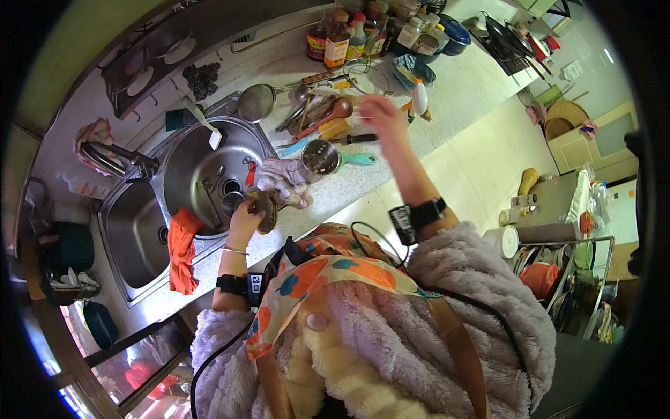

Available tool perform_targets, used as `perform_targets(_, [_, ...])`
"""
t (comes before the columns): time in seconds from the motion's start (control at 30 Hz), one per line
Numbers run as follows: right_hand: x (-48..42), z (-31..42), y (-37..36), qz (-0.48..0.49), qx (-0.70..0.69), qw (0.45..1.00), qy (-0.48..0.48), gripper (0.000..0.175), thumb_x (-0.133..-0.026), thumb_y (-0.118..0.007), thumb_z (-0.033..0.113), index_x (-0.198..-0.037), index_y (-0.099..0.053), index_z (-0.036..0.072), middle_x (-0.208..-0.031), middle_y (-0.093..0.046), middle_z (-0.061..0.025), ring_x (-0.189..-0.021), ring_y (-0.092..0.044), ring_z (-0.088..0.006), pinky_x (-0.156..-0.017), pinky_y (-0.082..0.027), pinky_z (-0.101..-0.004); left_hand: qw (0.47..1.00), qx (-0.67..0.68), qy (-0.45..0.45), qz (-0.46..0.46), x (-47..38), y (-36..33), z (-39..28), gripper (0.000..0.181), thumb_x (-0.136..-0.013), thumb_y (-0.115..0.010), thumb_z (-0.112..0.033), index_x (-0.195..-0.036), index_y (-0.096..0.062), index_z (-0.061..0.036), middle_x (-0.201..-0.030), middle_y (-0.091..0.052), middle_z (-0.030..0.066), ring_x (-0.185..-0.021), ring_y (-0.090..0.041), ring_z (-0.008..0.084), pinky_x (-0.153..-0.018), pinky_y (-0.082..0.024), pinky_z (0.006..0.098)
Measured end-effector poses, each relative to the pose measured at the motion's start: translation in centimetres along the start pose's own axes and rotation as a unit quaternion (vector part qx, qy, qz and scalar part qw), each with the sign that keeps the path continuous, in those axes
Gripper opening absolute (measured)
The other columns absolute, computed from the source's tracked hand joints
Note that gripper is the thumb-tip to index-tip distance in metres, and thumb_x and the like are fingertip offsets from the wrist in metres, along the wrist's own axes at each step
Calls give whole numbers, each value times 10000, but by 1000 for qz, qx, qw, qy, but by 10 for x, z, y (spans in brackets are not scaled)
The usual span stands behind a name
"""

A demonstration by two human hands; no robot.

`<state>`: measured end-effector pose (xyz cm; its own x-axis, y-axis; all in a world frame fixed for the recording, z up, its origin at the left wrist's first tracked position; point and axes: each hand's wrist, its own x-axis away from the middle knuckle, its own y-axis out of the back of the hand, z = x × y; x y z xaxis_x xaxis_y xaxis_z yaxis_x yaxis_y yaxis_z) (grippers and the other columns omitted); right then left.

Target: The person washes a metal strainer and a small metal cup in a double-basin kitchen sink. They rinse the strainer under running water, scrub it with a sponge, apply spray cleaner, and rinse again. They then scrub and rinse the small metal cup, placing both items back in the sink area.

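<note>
My left hand (245,222) is at the front rim of the round sink basin (193,157), its fingers closed on the edge of a round brownish object (267,212) of unclear kind. Beside those fingers is a small round metal piece (233,203). Motion blurs my right hand (381,118), held out over the right end of a spread of utensils; whether it holds anything is unclear. Close to it lie a wooden spoon (341,107) and a black-handled tool (361,139). A perforated metal scoop (320,157) with a turquoise handle rests nearer me.
A crumpled cloth (284,180) lies beside the basin, and an orange cloth (183,251) drapes over the sink's front edge. A mesh strainer (256,103) sits by the rim. Bottles (337,42) and a white spray bottle (420,98) stand farther back. The faucet (138,163) rises behind.
</note>
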<state>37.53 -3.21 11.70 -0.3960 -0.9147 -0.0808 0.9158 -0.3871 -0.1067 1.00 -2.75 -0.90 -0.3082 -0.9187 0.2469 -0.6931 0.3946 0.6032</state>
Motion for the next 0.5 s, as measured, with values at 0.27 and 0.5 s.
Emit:
perform_targets(0.27, [19,-55,152,-287,153,945,-26,435,-781,-644,121,-1161,-479,-10,-1062,-550,-113,-918,-549,-174,-768,-456,-282,952,-229,91,-180,10,-20,15,534,-711,-667,-302,-1100,-495,20,-1013,-559,258,-929,-549,407,-815,-450,462])
perform_targets(0.5, [-36,-97,156,-168,272,942,100,730,-659,-763,175,-1259,-398,-21,-1165,-518,-158,-1012,-532,-253,-817,-449,-351,991,-35,24,-129,-30,-50,-56,426,-790,-631,-372,-977,-563,5,-873,-608,167,-800,-587,301,-753,-466,364])
